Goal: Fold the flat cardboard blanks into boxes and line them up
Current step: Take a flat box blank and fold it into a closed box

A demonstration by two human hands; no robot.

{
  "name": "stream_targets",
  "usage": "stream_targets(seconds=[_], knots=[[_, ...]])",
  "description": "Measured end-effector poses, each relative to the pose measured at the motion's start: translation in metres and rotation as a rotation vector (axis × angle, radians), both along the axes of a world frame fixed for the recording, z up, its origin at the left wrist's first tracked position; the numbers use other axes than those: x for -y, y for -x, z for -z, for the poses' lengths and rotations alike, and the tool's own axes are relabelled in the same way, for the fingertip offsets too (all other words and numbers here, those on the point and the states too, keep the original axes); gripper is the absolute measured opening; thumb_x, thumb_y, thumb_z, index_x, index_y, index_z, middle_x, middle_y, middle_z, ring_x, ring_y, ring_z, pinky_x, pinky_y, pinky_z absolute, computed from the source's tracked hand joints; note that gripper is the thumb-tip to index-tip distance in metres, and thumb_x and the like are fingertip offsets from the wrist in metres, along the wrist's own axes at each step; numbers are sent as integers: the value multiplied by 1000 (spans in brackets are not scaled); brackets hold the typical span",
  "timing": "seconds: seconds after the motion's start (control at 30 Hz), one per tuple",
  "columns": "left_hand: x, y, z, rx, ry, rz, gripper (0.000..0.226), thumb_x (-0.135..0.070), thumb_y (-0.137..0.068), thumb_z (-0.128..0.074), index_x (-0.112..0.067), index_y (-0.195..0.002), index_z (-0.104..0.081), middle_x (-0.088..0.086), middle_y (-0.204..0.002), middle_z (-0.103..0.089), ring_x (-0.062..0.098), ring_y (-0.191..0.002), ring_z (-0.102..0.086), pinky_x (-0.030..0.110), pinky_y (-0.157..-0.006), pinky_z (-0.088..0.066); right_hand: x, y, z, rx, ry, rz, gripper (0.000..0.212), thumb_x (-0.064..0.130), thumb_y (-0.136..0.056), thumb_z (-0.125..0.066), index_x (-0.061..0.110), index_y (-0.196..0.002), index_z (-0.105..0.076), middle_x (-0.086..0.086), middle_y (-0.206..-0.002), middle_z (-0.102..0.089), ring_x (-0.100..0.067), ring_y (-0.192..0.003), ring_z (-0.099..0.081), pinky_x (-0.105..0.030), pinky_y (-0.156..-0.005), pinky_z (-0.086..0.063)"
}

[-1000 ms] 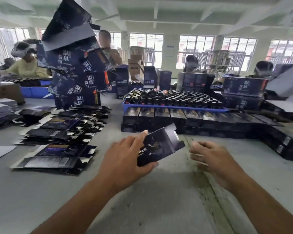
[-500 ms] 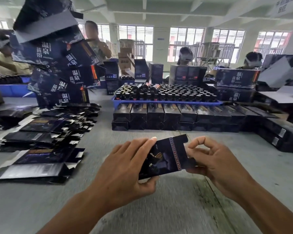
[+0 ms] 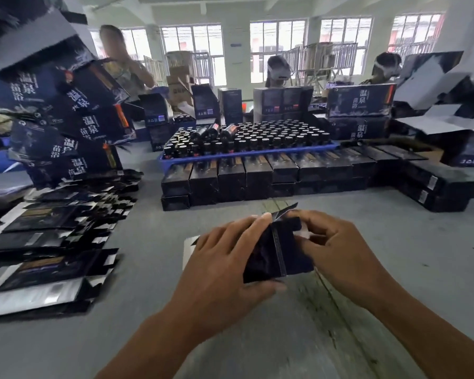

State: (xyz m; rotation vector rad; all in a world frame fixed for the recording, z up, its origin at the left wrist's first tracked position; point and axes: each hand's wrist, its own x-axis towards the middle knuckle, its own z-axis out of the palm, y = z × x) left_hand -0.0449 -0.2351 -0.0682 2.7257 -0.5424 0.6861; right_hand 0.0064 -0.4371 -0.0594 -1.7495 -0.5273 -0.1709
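left hand: fingers and thumb curled, gripping dark blue printed cardboard blank | right hand: pinching its right edge | blank: frame centre, between both hands

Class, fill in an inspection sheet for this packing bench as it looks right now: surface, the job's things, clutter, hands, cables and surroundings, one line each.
Surface: grey table, scuffed and stained along a seam near the hands.
Job's things: dark box part-folded between both hands; flat blanks fanned in piles at left; folded boxes lined up in a double-layer row ahead.
Clutter: blue tray packed with bottles behind the row; leaning stack of large cartons at far left.
Hands: left hand grips the box's left side; right hand holds its right end, fingers curled at the flap.
Cables: nothing seen.
Surroundings: other workers at benches, windows behind.
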Motion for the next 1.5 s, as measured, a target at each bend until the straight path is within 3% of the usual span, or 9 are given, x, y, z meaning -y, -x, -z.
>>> stream_targets(seconds=[0.1, 0.23, 0.4, 0.5, 0.6, 0.83, 1.07, 1.3, 1.5], knots=[[1, 0, -1, -3, 54, -22, 101, -86, -71, -43, -48, -151, 5, -22, -151, -25, 0, -134, -20, 20, -109, -14, -2, 2, -1, 19, 23, 4, 35, 11, -92, -69, 41, -110, -71, 19, -99, -74, -9, -82, -74, -30, -64, -62], [-9, 11, -1, 149, 114, -69, 93, -72, -73, -55, -32, -151, -26, -10, -139, -51, 5, -122, -40, 24, -101, -29, -13, 12, 2, 61, 64, -41, 37, 23, -88, -70, 48, -115, -64, 24, -107, -70, -6, -84, -72, -25, -54, -58], [-28, 19, -5, 261, -66, -35, 80, -62, -79, -62, -36, -149, -34, 2, -142, -52, 23, -122, -54, 38, -96, -47, -23, 20, 3, 97, 70, -70, 39, 37, -84, -64, 49, -121, -60, 27, -109, -68, -1, -87, -69, -20, -53, -55], [-26, 18, -7, 252, -174, -42, 68, -60, -85, -53, -41, -148, -37, 9, -143, -51, 29, -119, -57, 43, -91, -52, -21, 17, 5, 81, 77, -31, 40, 26, -89, -68, 40, -125, -63, 19, -113, -69, 1, -89, -68, -21, -52, -56], [-23, 16, -6, 217, -206, -48, 60, -60, -88, -49, -43, -145, -40, 10, -144, -50, 30, -121, -57, 44, -91, -54, -19, 15, 7, 104, 74, -24, 44, 10, -94, -65, 49, -115, -62, 24, -103, -69, 2, -86, -69, -21, -51, -56], [-27, 17, -4, 209, -89, -16, 60, -57, -86, -59, -41, -141, -44, 7, -143, -50, 28, -120, -58, 44, -90, -56, -23, 18, 5, 187, 75, -41, 62, 11, -93, -65, 72, -103, -55, 35, -104, -65, 2, -90, -70, -19, -55, -57], [-27, 17, -4, 234, -84, 4, 61, -52, -80, -69, -37, -135, -49, 8, -141, -53, 27, -119, -59, 48, -88, -56, -22, 19, 8, 190, 57, -9, 59, 14, -92, -69, 67, -109, -49, 37, -101, -65, 3, -83, -70, -16, -57, -56], [-25, 18, -5, 272, -78, 10, 59, -49, -78, -70, -33, -131, -51, 6, -145, -52, 28, -120, -61, 45, -91, -55, -22, 25, 8, 254, 117, 35, 64, 21, -94, -67, 70, -124, -41, 20, -97, -70, 0, -81, -70, -15, -59, -56], [-23, 22, -3, 228, -46, -18, 63, -46, -79, -73, -35, -136, -49, 4, -148, -48, 28, -124, -57, 45, -95, -54, -23, 29, 5, 334, 215, 68, 43, 18, -94, -66, 51, -120, -57, 42, -97, -60, 5, -87, -65, -12, -69, -53]])
